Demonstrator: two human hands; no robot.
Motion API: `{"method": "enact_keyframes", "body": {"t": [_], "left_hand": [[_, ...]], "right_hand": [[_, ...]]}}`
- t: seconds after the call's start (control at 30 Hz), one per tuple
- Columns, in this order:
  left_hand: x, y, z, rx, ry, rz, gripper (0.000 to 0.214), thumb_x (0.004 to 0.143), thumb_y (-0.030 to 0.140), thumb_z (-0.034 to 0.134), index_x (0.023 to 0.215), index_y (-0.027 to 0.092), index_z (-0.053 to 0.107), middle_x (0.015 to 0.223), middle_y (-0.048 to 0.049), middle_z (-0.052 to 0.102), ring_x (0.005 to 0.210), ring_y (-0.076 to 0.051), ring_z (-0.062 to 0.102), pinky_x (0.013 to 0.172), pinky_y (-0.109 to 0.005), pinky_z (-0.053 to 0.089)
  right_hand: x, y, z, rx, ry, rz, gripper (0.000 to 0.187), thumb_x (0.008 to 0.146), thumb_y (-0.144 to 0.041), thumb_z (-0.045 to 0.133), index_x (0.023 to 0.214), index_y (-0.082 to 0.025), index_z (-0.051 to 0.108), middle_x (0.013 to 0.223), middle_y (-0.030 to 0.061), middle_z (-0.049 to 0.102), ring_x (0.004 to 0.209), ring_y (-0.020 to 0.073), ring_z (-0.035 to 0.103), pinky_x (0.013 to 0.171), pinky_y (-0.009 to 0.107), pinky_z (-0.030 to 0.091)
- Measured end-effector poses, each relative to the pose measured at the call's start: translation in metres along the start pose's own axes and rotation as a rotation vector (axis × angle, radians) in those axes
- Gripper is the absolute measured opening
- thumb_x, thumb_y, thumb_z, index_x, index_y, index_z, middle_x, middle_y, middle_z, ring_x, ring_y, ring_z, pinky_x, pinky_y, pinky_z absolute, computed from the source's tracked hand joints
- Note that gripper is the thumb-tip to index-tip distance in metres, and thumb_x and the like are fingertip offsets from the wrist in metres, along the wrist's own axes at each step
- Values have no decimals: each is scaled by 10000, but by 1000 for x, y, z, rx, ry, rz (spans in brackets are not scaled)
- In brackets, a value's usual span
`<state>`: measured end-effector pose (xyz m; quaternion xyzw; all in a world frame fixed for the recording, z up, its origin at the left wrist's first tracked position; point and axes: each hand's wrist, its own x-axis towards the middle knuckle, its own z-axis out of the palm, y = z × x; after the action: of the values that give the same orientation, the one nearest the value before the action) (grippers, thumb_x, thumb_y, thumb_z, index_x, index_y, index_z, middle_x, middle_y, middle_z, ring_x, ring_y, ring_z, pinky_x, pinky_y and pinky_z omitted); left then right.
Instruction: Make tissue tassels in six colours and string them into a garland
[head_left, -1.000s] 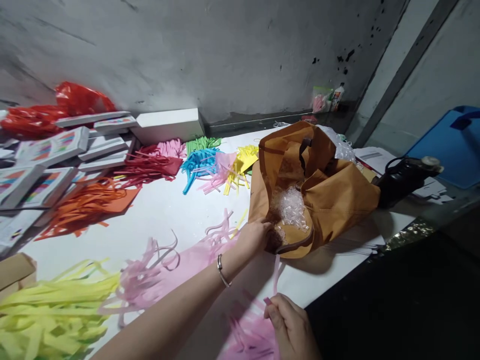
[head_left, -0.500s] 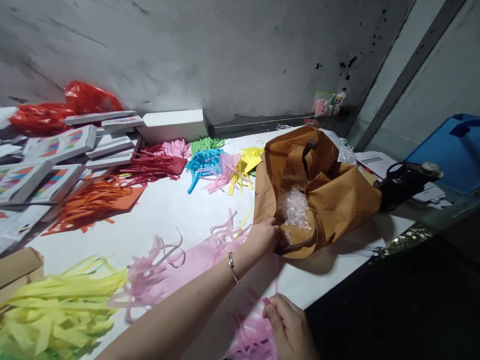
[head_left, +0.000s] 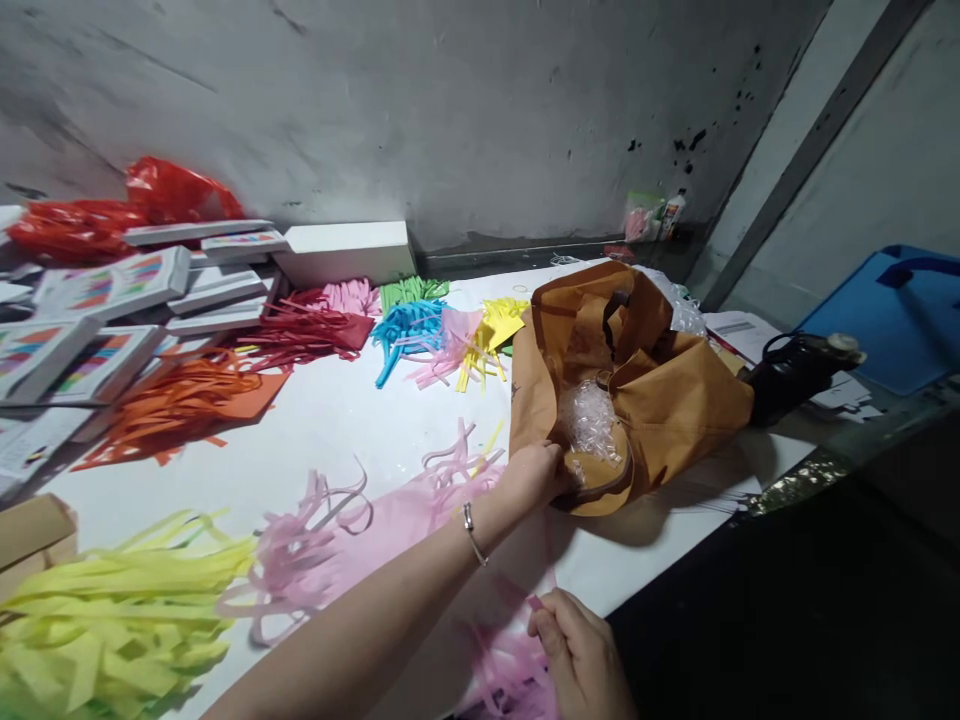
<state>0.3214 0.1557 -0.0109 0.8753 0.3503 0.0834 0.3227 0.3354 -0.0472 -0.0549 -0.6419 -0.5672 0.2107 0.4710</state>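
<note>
My left hand [head_left: 534, 474] reaches from the lower left into the open mouth of a brown cloth bag [head_left: 686, 400]. Its fingertips are hidden behind the bag's edge. Beside them inside the bag lies a heap of small clear plastic pieces [head_left: 591, 418]. At the bottom of the view my right hand [head_left: 581, 650] is closed, thumb against fingers, on a twisted pink paper tassel [head_left: 502, 665]. The tassel's strips hang down at its left. Under my left forearm a sheet of fringed pink tissue paper [head_left: 375, 540] is spread on the white table.
Yellow paper strips [head_left: 112, 610] lie at the lower left, orange tassels [head_left: 195, 395] above them. Blue tassels [head_left: 411, 330] are among others along the back. Flat boxes [head_left: 112, 280] pile at the left. A black bottle [head_left: 799, 380] leans beside the bag.
The view has shifted slightly. My left hand stays at the bag's mouth with a small shift of the wrist, and my right hand keeps its hold on the pink tassel.
</note>
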Motion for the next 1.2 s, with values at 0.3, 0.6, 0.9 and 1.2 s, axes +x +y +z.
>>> {"method": "enact_keyframes", "body": {"t": [0.3, 0.6, 0.9, 1.2], "left_hand": [[-79, -10, -37, -730, -85, -117, 96, 775, 230, 620, 787, 150, 569, 654, -6, 645, 559, -127, 648, 544, -245, 562], [-177, -36, -46, -1431, 101, -206, 287, 657, 268, 900, 755, 109, 682, 708, -33, 669, 639, -134, 656, 573, -228, 544], [-224, -50, -58, -1498, 327, -220, 314, 657, 260, 912, 787, 115, 666, 664, -24, 689, 598, -130, 650, 617, -255, 530], [-247, -61, -65, -1223, 350, -142, 143, 788, 223, 777, 802, 135, 665, 734, -24, 677, 653, -117, 626, 640, -233, 505]], "right_hand": [[18, -7, -13, 14, 58, -25, 333, 1046, -335, 383, 799, -230, 580, 701, -4, 626, 642, 133, 626, 621, 194, 484], [47, -54, -4, 66, -158, -169, 254, 1038, -240, 391, 896, -226, 602, 768, 3, 639, 726, 135, 642, 681, 210, 484], [54, -87, 35, -74, -352, -349, 292, 1033, -194, 360, 840, -224, 578, 716, 0, 602, 650, 138, 584, 609, 261, 410], [72, -105, 31, -243, -593, -519, 308, 1028, -206, 385, 731, -225, 462, 664, -18, 540, 612, 134, 534, 579, 267, 345]]}}
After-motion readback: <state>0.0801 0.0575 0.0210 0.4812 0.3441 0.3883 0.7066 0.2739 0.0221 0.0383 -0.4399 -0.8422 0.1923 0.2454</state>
